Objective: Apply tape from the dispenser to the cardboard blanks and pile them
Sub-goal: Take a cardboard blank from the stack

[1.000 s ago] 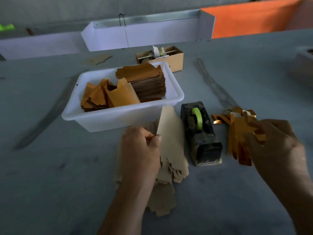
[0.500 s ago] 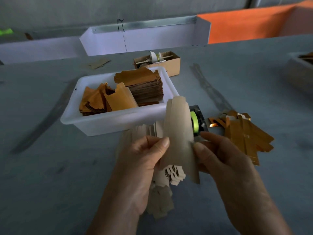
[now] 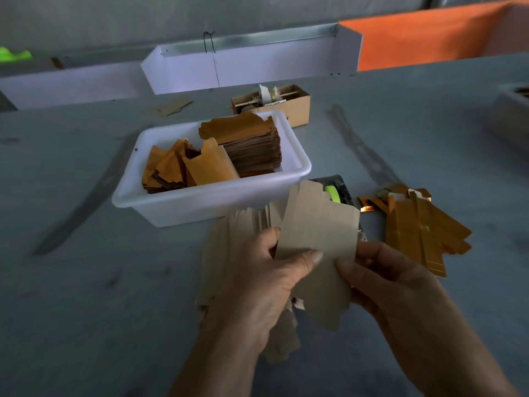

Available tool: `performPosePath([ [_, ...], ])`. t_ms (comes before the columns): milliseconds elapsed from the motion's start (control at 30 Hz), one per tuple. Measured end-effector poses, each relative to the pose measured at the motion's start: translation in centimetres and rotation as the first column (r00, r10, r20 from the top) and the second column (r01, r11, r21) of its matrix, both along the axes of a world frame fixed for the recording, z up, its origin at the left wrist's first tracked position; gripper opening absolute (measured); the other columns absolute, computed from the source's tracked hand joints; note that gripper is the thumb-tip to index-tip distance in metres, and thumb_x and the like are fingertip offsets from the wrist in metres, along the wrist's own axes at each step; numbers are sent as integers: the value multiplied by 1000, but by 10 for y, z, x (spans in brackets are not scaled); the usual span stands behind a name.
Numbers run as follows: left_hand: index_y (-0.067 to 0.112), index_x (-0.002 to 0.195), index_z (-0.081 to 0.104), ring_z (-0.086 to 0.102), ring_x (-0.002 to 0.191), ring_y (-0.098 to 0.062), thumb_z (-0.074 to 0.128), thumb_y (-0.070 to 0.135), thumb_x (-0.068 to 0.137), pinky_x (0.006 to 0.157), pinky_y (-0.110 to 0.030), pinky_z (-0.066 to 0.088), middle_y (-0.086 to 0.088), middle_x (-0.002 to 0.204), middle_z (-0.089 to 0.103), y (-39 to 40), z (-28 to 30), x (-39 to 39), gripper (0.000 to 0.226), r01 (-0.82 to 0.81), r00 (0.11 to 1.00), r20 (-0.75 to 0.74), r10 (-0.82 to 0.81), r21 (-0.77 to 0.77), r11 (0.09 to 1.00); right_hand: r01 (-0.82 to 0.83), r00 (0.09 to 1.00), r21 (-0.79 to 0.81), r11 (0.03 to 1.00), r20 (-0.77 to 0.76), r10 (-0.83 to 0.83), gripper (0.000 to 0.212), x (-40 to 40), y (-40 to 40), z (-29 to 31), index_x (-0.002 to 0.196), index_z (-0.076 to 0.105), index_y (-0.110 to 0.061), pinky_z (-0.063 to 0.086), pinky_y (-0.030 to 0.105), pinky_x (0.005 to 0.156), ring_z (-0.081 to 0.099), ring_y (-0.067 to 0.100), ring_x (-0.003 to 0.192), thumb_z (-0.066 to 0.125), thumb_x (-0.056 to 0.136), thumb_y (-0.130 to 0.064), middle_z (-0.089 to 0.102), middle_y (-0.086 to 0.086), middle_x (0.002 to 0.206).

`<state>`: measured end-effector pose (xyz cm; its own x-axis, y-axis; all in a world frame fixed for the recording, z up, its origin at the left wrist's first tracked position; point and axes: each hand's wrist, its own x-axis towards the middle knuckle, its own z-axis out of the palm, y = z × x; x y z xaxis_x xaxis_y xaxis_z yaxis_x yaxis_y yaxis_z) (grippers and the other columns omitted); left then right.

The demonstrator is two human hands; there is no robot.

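Note:
A flat grey-brown cardboard blank [image 3: 317,233] is held up between both hands, grey side toward me. My left hand [image 3: 257,285] pinches its left part with the thumb on top. My right hand [image 3: 395,285] grips its right edge. Beneath lies a fanned pile of similar blanks [image 3: 229,253] on the table. The black tape dispenser [image 3: 339,190] with green tape stands right behind the blank, mostly hidden by it. To the right lies a loose pile of gold-faced blanks [image 3: 418,233].
A white plastic tub [image 3: 206,202] behind the hands holds stacked gold blanks. A small open cardboard box [image 3: 297,107] sits behind the tub. White trays [image 3: 257,64] line the table's far edge, with an orange panel at the back right. Another bin [image 3: 515,116] stands at the right edge.
My right hand left the gold pile on the right and came over to the blank. The blank, earlier lifted on edge by my left hand, is now spread flat between both hands.

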<state>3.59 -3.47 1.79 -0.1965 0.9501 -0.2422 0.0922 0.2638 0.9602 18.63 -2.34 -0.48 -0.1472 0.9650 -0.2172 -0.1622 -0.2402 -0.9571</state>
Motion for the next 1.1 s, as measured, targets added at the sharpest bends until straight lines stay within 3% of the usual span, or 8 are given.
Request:
performPosePath([
  [267, 23, 100, 67, 70, 76, -7, 76, 18, 77, 62, -22, 55, 6, 84, 74, 3, -10, 0, 25, 10, 1000, 17, -10, -21, 1000, -26, 976, 117, 993, 219, 0, 18, 1, 0, 1, 89, 67, -25, 52, 19, 59, 67, 6, 75, 68, 76, -14, 71, -10, 78],
  [333, 25, 92, 68, 68, 69, 0, 76, 17, 78, 54, -11, 50, 13, 78, 73, 1, -12, 4, 18, 14, 1000, -16, -14, 13, 1000, 8, 927, 220, 975, 364, -90, 17, -3, -3, 1, 87, 61, -31, 49, 16, 53, 64, 4, 71, 69, 76, -20, 67, -17, 75],
  [400, 25, 84, 70, 69, 67, -6, 76, 15, 77, 55, -18, 53, 10, 74, 73, 1, -16, 7, 14, -4, 999, -35, 6, 43, 999, 25, 890, 301, 953, 427, -158, 21, -9, -8, 4, 87, 54, -33, 45, 11, 48, 61, 1, 65, 70, 72, -34, 64, -20, 75],
  [533, 14, 81, 71, 67, 66, -31, 70, 21, 84, 60, -46, 57, -13, 71, 70, -2, -19, 16, 7, 18, 1000, 0, -18, 89, 996, -6, 940, 325, 946, 326, -106, 35, -20, -15, 9, 88, 54, -29, 51, 19, 51, 64, 8, 64, 55, 66, -56, 66, -11, 75],
  [667, 20, 81, 73, 68, 63, -17, 60, 33, 90, 56, -30, 55, -3, 70, 71, -6, -15, 14, 20, 89, 994, 63, -92, 56, 994, -17, 953, 309, 951, 293, -79, 40, -21, -14, 5, 94, 59, -27, 57, 28, 58, 67, 12, 72, 48, 69, -56, 67, -8, 80],
  [800, 20, 85, 72, 69, 79, -19, 55, 43, 87, 75, -37, 57, -3, 82, 73, -8, -13, 9, 28, 177, 984, 25, -179, 53, 983, -36, 960, 240, 970, 280, -33, 37, -19, -11, 3, 101, 63, -25, 58, 29, 65, 70, 10, 77, 51, 70, -43, 71, -6, 84],
  [967, 15, 81, 68, 54, 64, -28, 56, 36, 92, 65, -42, 46, -12, 70, 61, -10, -12, 2, 26, 217, 976, -44, -215, 46, 975, 90, 923, 274, 957, 337, -184, 42, -11, -10, 6, 95, 61, -31, 53, 25, 62, 65, 5, 74, 56, 59, -52, 68, -9, 80],
  [1100, 21, 82, 71, 50, 56, -2, 59, 36, 90, 59, -20, 38, 7, 64, 59, -12, -7, -3, 21, 302, 952, -49, -301, 14, 953, 49, 972, 108, 993, 225, -73, 50, -4, -7, 7, 94, 67, -25, 54, 34, 78, 68, 12, 83, 62, 53, -52, 72, -4, 85],
])
